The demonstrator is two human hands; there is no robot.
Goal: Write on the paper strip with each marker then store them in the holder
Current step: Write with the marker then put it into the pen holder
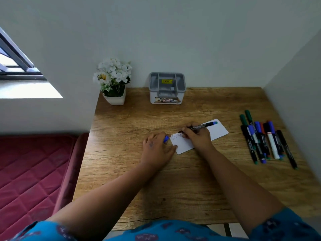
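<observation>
While the right hand [196, 136] grips a black marker [199, 126], tip on the paper strip [217, 130], the left hand [156, 148] pins the strip's near end, pinching a blue cap [166, 139]; the holder [167, 88] sits well beyond the strip.

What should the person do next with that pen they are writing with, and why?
Probably finish the word, then cap the black marker with the teal end. The right hand holds its tip on the white paper strip, some writing already shows, and the left hand pinches a blue cap. The grey plastic holder looks empty.
</observation>
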